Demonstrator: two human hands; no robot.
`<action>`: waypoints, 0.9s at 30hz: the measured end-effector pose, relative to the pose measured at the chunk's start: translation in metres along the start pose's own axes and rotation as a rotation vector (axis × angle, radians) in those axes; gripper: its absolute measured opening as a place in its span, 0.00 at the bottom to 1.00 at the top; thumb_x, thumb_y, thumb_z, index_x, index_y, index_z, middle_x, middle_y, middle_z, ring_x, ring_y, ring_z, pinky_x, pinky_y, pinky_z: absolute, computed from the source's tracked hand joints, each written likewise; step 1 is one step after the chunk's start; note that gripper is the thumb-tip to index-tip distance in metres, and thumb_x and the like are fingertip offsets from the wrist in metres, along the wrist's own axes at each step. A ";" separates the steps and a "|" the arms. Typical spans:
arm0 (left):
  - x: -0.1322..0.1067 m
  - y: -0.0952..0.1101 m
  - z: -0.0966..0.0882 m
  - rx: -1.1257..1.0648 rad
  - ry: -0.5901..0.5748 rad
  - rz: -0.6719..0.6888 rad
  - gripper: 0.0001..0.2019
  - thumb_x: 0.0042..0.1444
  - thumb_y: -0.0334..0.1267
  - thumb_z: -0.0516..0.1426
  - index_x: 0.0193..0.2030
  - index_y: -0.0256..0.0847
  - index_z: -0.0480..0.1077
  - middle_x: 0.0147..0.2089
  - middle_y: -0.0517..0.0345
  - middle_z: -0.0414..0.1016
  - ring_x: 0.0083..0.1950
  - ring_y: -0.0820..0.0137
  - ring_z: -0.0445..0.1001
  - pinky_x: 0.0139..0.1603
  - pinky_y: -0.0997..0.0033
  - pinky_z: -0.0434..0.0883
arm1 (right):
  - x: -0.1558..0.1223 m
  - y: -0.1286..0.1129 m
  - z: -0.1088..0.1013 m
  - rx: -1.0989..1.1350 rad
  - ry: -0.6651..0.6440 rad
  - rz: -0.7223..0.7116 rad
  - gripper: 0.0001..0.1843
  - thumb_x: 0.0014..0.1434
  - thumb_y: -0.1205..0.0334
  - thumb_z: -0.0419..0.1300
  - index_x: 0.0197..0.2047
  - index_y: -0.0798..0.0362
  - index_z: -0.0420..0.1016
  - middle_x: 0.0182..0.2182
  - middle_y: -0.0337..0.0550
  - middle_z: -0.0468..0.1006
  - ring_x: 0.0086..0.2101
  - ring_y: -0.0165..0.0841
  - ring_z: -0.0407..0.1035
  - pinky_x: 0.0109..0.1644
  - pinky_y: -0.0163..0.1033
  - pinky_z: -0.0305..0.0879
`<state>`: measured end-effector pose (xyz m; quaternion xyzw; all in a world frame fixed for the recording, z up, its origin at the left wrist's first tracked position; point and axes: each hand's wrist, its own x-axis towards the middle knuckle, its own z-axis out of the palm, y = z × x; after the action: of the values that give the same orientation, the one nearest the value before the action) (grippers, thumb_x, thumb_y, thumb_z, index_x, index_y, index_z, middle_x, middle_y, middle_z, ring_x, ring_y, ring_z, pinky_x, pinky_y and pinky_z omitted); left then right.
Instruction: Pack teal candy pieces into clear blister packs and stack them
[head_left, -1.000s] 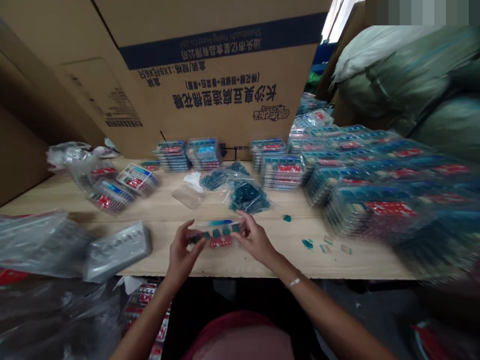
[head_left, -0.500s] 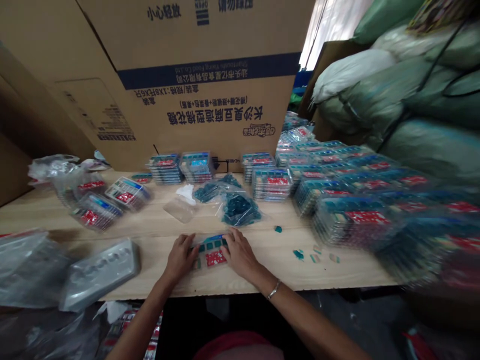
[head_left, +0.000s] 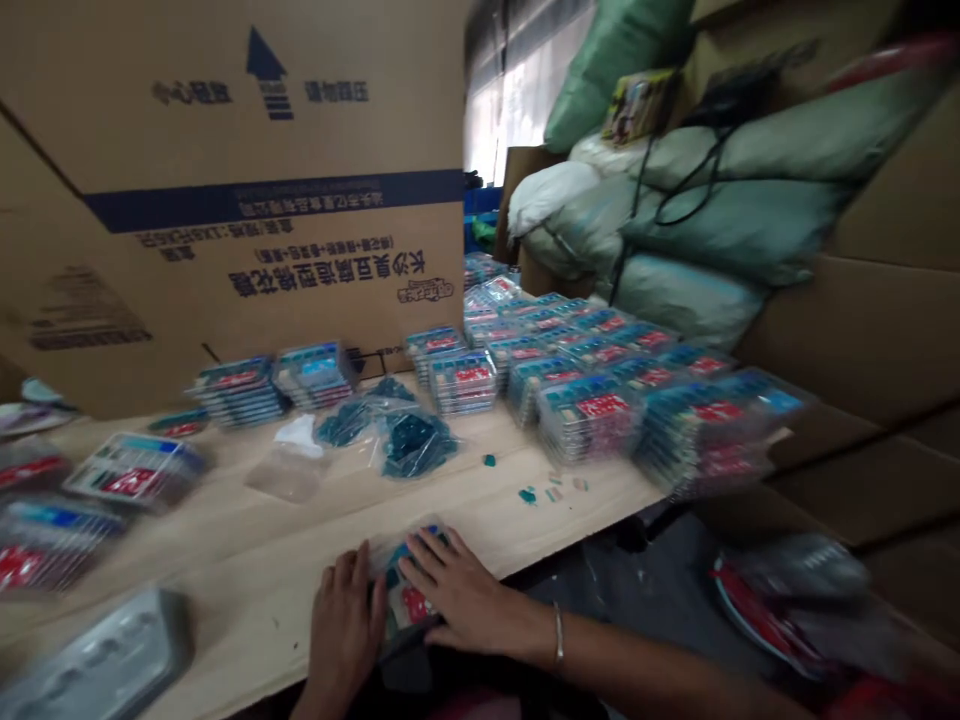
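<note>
A flat clear plastic pack [head_left: 415, 603] with teal pieces and a red, white-dotted packet lies at the table's front edge between my hands. My left hand [head_left: 346, 618] holds its left edge, with fingers close together and the thumb along the side. Across its top and right side lies my right hand [head_left: 463, 592], fingers stretched and spread. The right hand covers part of the pack. Beyond it are clear bags of teal pieces [head_left: 414, 442], a white scrap [head_left: 298, 436] and a transparent empty tray [head_left: 286, 473].
Stacks of similar packs [head_left: 589, 408] fill the right side, with more stacks [head_left: 238, 388] against a large cardboard box [head_left: 300, 240]. A grey molded tray [head_left: 112, 655] sits at front left. Small teal scraps [head_left: 527, 495] lie right of my hands. Bulky sacks [head_left: 720, 230] are piled behind.
The view has swung right, so the table things sit further left. My right hand has spread over the top of the pack, and the pack now appears nearer the table's front edge.
</note>
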<state>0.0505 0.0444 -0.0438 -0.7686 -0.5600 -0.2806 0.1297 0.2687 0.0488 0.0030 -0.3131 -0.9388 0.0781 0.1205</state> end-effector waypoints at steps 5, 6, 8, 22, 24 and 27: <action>0.010 0.034 0.008 -0.278 -0.022 -0.076 0.19 0.62 0.44 0.47 0.56 0.40 0.65 0.48 0.47 0.74 0.49 0.58 0.72 0.48 0.50 0.70 | -0.037 0.009 -0.002 -0.169 0.086 0.082 0.31 0.59 0.58 0.58 0.63 0.60 0.58 0.61 0.60 0.61 0.60 0.47 0.55 0.61 0.51 0.55; 0.012 0.035 0.007 -0.363 -0.031 -0.139 0.19 0.62 0.45 0.47 0.56 0.40 0.65 0.50 0.48 0.73 0.50 0.58 0.72 0.49 0.51 0.71 | -0.042 0.012 -0.009 -0.170 0.097 0.069 0.30 0.58 0.58 0.59 0.62 0.58 0.60 0.60 0.58 0.64 0.59 0.46 0.59 0.60 0.48 0.57; 0.013 0.033 0.003 -0.517 -0.036 -0.291 0.19 0.63 0.46 0.45 0.54 0.41 0.65 0.51 0.49 0.74 0.52 0.60 0.73 0.51 0.52 0.71 | -0.046 0.023 -0.028 -0.147 0.141 0.046 0.24 0.59 0.59 0.58 0.58 0.54 0.64 0.54 0.52 0.72 0.53 0.40 0.66 0.56 0.42 0.62; -0.004 0.034 0.014 -0.663 0.022 -0.451 0.17 0.62 0.47 0.47 0.51 0.46 0.69 0.49 0.51 0.76 0.50 0.59 0.74 0.56 0.49 0.69 | 0.107 0.213 -0.132 -0.378 0.292 0.448 0.30 0.57 0.54 0.61 0.59 0.58 0.63 0.58 0.57 0.66 0.56 0.47 0.59 0.58 0.55 0.52; -0.003 0.036 0.014 -0.670 0.019 -0.454 0.16 0.61 0.47 0.48 0.50 0.45 0.69 0.45 0.51 0.77 0.47 0.60 0.75 0.51 0.53 0.73 | 0.109 0.222 -0.124 -0.370 0.293 0.457 0.30 0.58 0.52 0.59 0.60 0.59 0.62 0.59 0.58 0.64 0.57 0.48 0.57 0.58 0.56 0.51; 0.002 0.039 0.008 -0.654 0.006 -0.460 0.16 0.61 0.48 0.49 0.48 0.45 0.70 0.43 0.51 0.76 0.45 0.61 0.75 0.47 0.57 0.75 | 0.106 0.226 -0.116 -0.365 0.280 0.464 0.32 0.59 0.52 0.57 0.62 0.60 0.59 0.61 0.59 0.61 0.60 0.49 0.53 0.61 0.58 0.46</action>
<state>0.0892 0.0368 -0.0444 -0.6231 -0.5983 -0.4681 -0.1861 0.3472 0.2999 0.0827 -0.5430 -0.8151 -0.1098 0.1693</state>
